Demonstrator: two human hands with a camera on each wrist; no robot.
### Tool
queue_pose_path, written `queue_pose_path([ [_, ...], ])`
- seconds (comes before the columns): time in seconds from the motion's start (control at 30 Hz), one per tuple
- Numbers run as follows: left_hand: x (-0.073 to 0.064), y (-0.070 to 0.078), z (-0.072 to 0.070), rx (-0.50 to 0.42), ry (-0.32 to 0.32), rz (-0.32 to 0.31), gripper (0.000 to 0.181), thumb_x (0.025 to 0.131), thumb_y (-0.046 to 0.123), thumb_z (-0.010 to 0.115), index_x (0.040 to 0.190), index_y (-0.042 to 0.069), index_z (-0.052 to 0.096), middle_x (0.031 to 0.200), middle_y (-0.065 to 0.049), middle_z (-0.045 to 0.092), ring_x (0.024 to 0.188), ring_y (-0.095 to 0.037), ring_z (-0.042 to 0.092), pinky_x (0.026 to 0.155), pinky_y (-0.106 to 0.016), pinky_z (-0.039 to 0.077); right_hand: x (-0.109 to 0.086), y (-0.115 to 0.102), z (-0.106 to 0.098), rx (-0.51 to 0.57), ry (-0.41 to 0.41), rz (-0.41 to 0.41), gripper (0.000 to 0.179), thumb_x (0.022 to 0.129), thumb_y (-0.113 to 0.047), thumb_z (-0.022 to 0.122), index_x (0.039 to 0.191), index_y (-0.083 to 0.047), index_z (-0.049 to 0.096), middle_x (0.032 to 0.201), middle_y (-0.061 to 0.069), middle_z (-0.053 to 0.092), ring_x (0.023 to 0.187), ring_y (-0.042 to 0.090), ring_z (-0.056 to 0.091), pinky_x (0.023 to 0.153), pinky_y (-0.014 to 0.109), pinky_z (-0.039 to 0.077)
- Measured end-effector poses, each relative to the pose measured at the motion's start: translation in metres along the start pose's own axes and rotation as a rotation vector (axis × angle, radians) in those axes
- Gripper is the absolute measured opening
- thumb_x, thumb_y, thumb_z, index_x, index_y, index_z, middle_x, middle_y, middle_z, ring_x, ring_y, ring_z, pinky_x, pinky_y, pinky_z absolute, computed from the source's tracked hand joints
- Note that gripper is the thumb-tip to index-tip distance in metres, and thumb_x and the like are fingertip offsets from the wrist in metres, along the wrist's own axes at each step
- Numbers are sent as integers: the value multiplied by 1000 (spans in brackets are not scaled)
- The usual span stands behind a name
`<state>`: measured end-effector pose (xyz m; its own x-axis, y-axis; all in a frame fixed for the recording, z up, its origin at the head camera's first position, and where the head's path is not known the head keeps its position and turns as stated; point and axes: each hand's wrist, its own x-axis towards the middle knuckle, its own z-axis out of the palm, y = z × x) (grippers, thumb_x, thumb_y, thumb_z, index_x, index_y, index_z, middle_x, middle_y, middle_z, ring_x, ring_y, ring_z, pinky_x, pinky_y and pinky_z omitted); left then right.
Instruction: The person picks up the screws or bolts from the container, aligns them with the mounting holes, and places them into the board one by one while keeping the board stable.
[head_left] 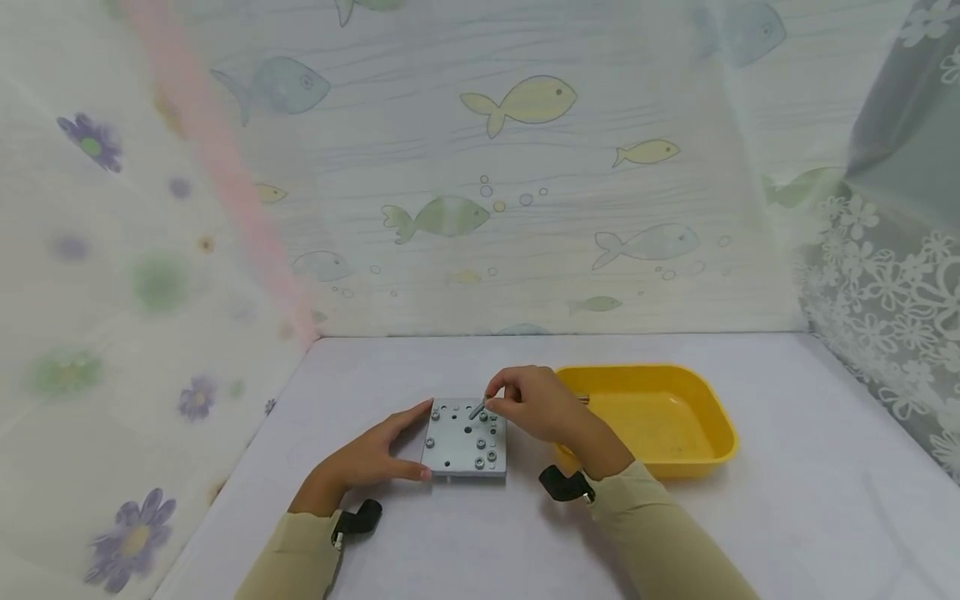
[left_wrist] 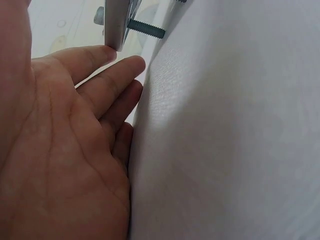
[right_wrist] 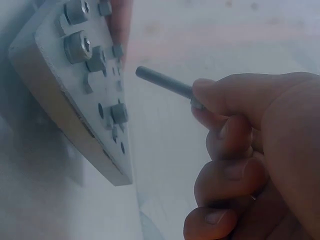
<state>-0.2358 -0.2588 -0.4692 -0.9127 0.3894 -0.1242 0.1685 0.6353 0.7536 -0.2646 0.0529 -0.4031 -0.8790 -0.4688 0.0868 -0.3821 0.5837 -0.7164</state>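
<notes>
- The right hand [head_left: 540,404] is pinching a screw [right_wrist: 165,82], whose free end is pointing toward the metal plate [head_left: 450,442].
- The left hand [head_left: 367,458] is touching the plate's left corners, fingers mostly straight.
- A yellow tray [head_left: 652,425] is sitting to the right.

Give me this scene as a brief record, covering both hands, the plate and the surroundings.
Left hand: thumb and index finger touch the metal plate at its left corners
Right hand: pinches a bolt, its free end towards the plate
Plate: bolts standing in some holes, other holes bare
Yellow tray: right of the plate
Table: white
Curtain: fish print
</notes>
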Motion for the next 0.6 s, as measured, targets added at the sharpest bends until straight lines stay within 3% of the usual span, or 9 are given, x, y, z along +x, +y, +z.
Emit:
queue_pose_path([
  [0.6, 2, -4, 0, -7, 7, -7, 111, 71, 52, 91, 163, 40, 29, 172, 7, 22, 161, -28, 14, 128, -61, 13, 3, 1, 12, -6, -55, -9, 5, 98, -29, 73, 102, -26, 72, 69, -3, 57, 59, 13, 51, 52, 25, 43],
])
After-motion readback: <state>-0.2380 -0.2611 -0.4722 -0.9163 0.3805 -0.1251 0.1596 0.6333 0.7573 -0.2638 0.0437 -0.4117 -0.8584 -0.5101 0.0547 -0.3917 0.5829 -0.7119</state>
